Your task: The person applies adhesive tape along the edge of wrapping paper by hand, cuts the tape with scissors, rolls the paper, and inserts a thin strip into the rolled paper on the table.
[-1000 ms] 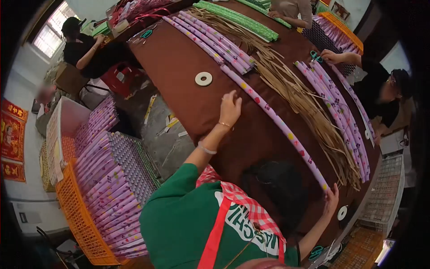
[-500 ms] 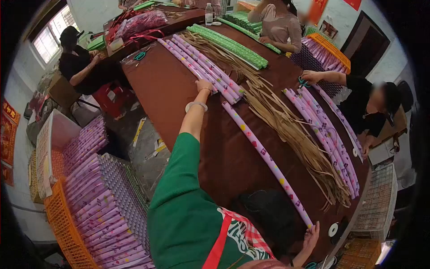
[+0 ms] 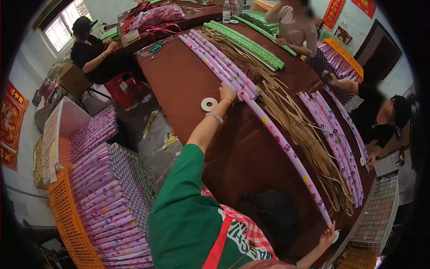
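Note:
A long lilac patterned roll [image 3: 286, 145], which looks like wrapping paper, lies lengthwise on the brown-covered table. My right hand [image 3: 328, 236] grips its near end, index finger extended along it. My left hand [image 3: 227, 92] reaches far forward, its fingers curled at the near edge of a bundle of similar lilac rolls [image 3: 219, 60]. Whether it grips one of them is hidden. The long roll's far end meets the bundle just right of my left hand. Beside my left forearm lies a white tape roll [image 3: 209, 104].
Brown paper strips [image 3: 295, 121] run along the table, with more lilac rolls [image 3: 333, 143] beyond. Green rolls [image 3: 244, 45] and teal scissors [image 3: 156, 48] lie farther off. An orange crate [image 3: 67, 215] of rolls stands at left. A co-worker [image 3: 376, 112] works at right; others sit around.
The long roll has moved forward, its far end now against the bundle beside my left hand. The white tape roll by my forearm has come into sight. The right co-worker's hand has moved off the rolls.

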Demonstrator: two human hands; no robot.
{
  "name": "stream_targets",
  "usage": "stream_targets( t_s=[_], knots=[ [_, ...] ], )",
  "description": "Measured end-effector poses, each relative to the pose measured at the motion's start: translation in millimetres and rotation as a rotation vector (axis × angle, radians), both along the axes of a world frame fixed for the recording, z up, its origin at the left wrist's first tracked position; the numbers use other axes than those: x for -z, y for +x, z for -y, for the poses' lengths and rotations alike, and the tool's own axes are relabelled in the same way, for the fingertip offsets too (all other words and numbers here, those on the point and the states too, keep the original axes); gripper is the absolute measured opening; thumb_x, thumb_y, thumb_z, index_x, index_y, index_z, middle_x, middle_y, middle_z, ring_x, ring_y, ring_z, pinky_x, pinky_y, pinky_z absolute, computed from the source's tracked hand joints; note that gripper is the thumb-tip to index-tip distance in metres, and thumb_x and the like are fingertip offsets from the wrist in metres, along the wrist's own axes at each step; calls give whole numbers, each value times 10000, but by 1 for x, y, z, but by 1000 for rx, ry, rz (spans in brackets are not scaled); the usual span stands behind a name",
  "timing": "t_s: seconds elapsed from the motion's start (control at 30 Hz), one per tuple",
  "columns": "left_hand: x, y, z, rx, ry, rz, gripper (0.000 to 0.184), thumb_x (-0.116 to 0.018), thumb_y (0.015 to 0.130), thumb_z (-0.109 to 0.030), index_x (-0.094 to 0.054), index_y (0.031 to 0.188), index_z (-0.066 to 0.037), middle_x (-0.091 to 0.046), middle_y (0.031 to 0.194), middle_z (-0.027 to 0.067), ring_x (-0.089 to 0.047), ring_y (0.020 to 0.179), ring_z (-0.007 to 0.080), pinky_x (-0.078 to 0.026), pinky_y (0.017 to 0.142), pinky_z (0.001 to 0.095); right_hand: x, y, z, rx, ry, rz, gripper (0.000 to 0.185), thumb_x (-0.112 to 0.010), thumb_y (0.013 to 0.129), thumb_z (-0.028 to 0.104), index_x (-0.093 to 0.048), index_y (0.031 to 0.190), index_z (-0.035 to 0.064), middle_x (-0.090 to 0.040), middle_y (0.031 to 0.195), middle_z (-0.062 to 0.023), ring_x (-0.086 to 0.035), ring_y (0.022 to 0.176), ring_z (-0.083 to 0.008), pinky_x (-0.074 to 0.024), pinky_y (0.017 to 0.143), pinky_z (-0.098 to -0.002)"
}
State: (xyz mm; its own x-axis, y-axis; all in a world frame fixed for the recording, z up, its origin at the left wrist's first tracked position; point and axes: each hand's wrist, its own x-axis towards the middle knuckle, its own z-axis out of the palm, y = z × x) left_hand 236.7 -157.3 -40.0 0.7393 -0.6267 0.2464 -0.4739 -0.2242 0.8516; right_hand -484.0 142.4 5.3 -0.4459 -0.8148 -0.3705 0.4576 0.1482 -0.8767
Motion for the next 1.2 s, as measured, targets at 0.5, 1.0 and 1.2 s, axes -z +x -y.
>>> stream_targets(
  t_s=[0.5,1.0,1.2],
  knots=[
    [13,-5,-1,135,-40,-52,765,-674,654,-241,-301,1253,54,-489,1020,306,-421,1007,438,-345,921,428,10,388,258,-369,61,337,75,-562,799,42,-511,743,44,-493,615,-11,-485,521,-109,-419,466,-193],
    [10,-13,-4,101,-19,-95,815,-668,679,-272,-237,1286,62,-407,1046,358,-412,1026,459,-319,948,412,2,578,271,-714,-374,-348,637,-512,820,42,-182,1364,20,-455,1202,-135,-515,910,-169,-431,729,-279],
    [15,-7,-5,141,23,-13,834,-664,700,-251,-187,1310,59,-374,1093,363,-411,1027,480,-303,971,414,-44,423,151,-1449,-322,-672,363,-497,861,105,-459,1209,11,-533,1141,-98,-576,809,-191,-457,730,-282]
  ],
)
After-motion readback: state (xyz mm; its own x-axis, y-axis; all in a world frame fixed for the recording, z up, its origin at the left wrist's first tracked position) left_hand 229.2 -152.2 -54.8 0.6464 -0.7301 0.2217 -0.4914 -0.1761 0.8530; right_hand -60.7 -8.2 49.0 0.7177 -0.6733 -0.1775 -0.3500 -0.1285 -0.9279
